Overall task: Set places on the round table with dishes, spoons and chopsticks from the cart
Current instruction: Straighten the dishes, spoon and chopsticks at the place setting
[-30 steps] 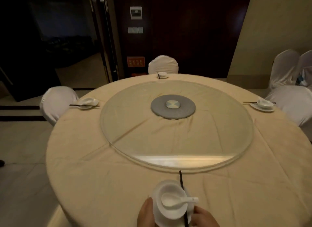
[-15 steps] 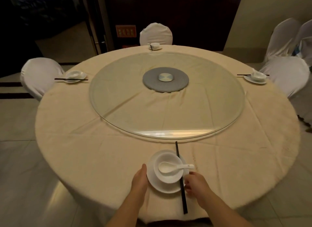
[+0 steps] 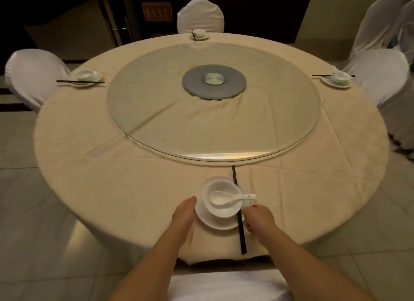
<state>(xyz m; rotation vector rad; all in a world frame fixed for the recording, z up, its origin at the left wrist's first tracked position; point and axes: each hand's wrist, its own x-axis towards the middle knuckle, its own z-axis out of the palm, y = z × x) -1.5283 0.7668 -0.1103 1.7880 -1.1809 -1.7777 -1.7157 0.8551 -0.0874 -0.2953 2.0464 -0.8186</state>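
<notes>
While both hands work at the near edge of the round table, the fourth place setting looks almost finished. Its plate carries a bowl, and a white spoon lies in the bowl with its handle pointing right, past the rim.

Left hand: flat and open, fingers together, its side touching the plate's left rim. It grips nothing.

Right hand: loosely curled just right of the plate, fingertips close to the spoon handle and the chopsticks. Whether it pinches either item cannot be told.

Key relation: the chopsticks run with their long axis toward the table centre, crossing the plate's right edge, near ends overhanging close to the table edge. They lie immediately left of the right hand, which is the nearer hand for any straightening, judged to be a small push away from the person.

3 other settings are visible at the left, far and right seats.
</notes>
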